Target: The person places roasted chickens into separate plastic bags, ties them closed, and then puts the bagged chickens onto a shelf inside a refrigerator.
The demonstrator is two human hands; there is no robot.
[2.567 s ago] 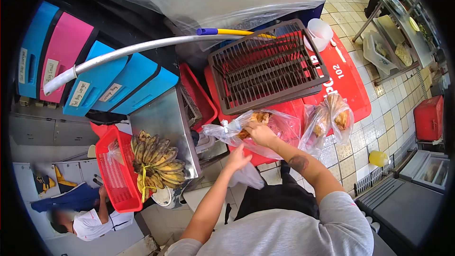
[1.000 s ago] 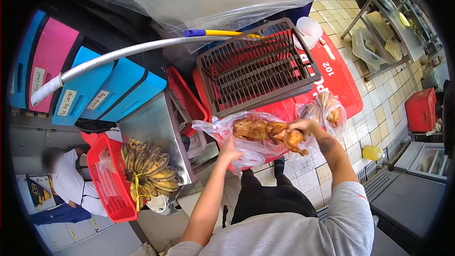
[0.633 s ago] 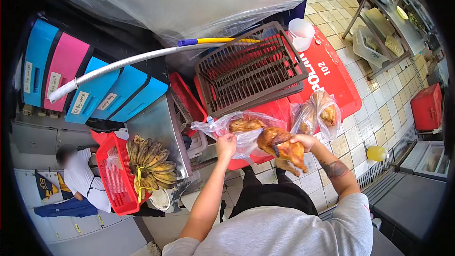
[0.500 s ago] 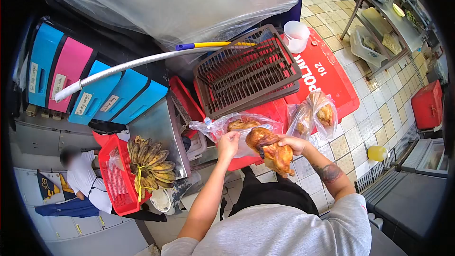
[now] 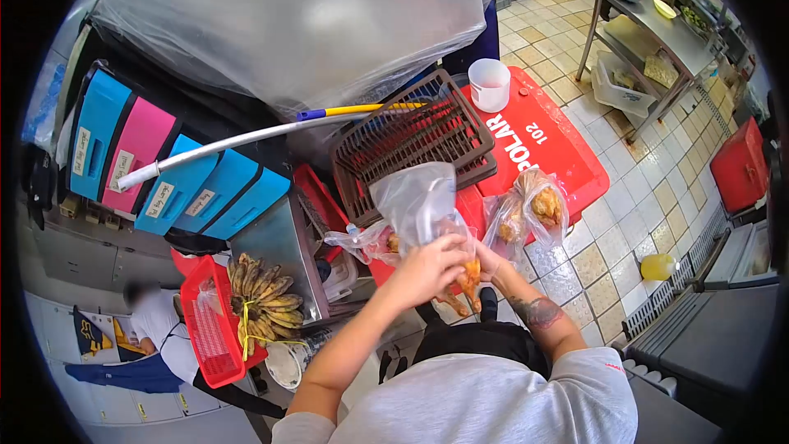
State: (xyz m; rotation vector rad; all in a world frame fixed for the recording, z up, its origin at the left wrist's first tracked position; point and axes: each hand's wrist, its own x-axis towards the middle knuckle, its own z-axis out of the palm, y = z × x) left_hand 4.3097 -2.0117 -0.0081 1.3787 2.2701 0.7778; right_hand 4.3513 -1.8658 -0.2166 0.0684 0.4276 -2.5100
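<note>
Head view: brown crate [image 5: 386, 152] beyond bag [image 5: 417, 197]; tub [image 5: 490, 86] on cooler [image 5: 567, 136].

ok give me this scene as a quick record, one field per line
left hand: at the clear bag, exact grip unclear
right hand: holding the roasted bird, legs hanging down
cooler: red, marked POLAR 102
on cooler: white tub, brown crate
bagged birds: at cooler's near edge
bananas: tied with yellow string
</note>
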